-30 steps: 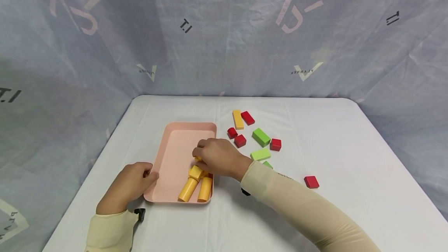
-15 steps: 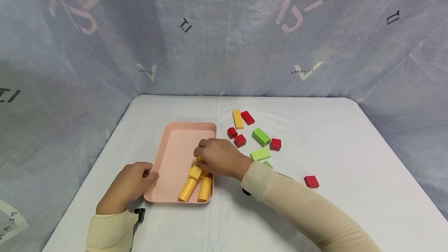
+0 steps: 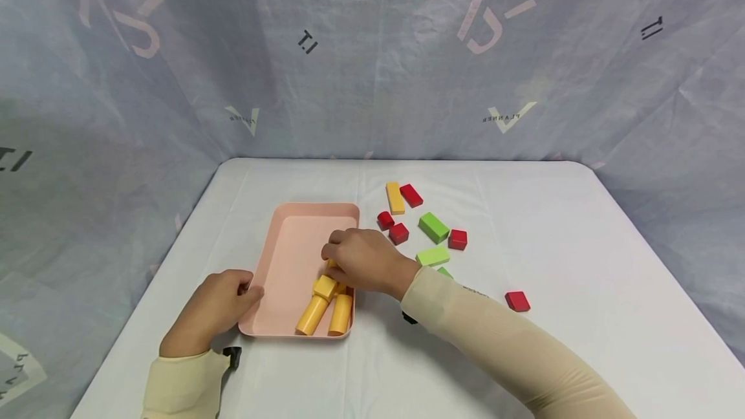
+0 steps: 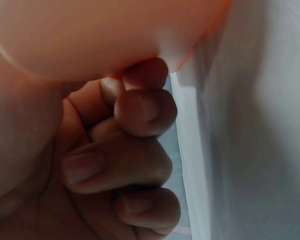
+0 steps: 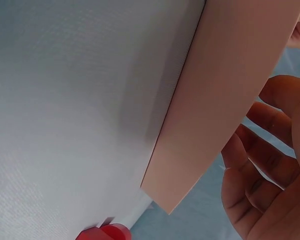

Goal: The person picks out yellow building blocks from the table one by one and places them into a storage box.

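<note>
My left hand (image 3: 215, 306) grips the left wall of a pink tray (image 3: 293, 244), thumb over the rim. In the left wrist view, its curled fingers (image 4: 145, 112) sit under the tray's edge. My right hand (image 3: 367, 260) reaches over the right wall into the tray and pinches a yellow block (image 3: 332, 264), mostly hidden by the fingers. Close below it lie a chunky yellow block (image 3: 324, 286) and two yellow cylinders, one tilted (image 3: 312, 315) and one along the right wall (image 3: 340, 315). In the right wrist view, the tray's side wall (image 5: 210, 115) covers the pinched block.
Right of the tray lie a yellow bar (image 3: 395, 198), a flat red block (image 3: 411, 196), a red cylinder (image 3: 385, 220), red cubes (image 3: 398, 233) and green blocks (image 3: 434, 227). A lone red block (image 3: 517, 301) sits farther right, beyond my right forearm.
My right hand and the yellow block under its fingers have shifted very slightly right inside the tray. My left hand and the loose blocks stay put.
</note>
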{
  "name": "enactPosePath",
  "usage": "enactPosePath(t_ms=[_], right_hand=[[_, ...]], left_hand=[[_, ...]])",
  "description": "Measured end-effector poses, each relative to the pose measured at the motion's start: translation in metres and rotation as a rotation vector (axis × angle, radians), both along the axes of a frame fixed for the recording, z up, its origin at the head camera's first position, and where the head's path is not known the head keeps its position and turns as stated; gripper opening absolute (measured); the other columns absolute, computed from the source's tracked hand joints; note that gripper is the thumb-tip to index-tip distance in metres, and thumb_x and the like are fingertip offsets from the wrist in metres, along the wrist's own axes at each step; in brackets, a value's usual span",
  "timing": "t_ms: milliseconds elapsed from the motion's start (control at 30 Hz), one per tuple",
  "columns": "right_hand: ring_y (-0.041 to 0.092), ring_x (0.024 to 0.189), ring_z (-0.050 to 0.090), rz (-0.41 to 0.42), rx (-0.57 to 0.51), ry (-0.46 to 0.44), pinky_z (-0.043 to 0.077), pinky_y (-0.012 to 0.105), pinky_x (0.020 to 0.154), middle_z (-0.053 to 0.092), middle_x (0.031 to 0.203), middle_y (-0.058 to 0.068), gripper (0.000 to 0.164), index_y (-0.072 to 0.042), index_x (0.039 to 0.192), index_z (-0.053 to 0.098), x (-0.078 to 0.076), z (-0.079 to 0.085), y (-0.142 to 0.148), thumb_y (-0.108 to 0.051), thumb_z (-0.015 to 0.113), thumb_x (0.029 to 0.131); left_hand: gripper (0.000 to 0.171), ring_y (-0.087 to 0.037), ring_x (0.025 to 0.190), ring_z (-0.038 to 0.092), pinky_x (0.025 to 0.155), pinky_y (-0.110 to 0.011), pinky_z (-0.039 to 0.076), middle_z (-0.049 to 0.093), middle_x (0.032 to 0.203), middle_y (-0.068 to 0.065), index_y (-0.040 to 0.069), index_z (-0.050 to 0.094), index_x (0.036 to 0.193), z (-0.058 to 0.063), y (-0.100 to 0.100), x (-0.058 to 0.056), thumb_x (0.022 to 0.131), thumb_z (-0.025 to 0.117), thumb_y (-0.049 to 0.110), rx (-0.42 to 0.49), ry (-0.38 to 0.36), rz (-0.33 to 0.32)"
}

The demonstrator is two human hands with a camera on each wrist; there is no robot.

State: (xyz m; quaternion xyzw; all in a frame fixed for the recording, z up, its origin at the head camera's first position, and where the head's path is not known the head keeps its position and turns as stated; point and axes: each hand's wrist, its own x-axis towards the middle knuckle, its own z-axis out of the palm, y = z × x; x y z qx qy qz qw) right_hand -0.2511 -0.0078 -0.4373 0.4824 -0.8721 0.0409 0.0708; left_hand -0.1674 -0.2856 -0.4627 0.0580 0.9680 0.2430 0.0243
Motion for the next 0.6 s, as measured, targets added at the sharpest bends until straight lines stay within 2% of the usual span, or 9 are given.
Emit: enactPosePath(t_ms=[300,600], right_hand=[[0.003,0.074,0.043,0.002,-0.002,0.023,0.045,0.024,0.061,0.050,0.086,-0.011,0.021,-0.024,0.097,0.066,-0.001,0.001,0.003,-0.041,0.066,0.085],[0.004,0.079,0.047,-0.018,0.001,0.001,0.049,0.023,0.062,0.057,0.094,-0.009,0.027,-0.022,0.104,0.067,-0.006,0.011,0.007,-0.041,0.067,0.084]], left_hand=[[0.036,-0.012,0.044,0.031,0.044,-0.029,0.027,0.032,0.049,0.005,0.015,0.039,0.057,0.000,0.000,0.000,0.085,0.063,0.016,0.001,0.012,-0.008],[0.035,-0.013,0.044,0.031,0.043,-0.029,0.028,0.033,0.050,0.004,0.015,0.041,0.058,0.000,0.000,0.000,0.086,0.062,0.017,0.008,-0.011,0.003]])
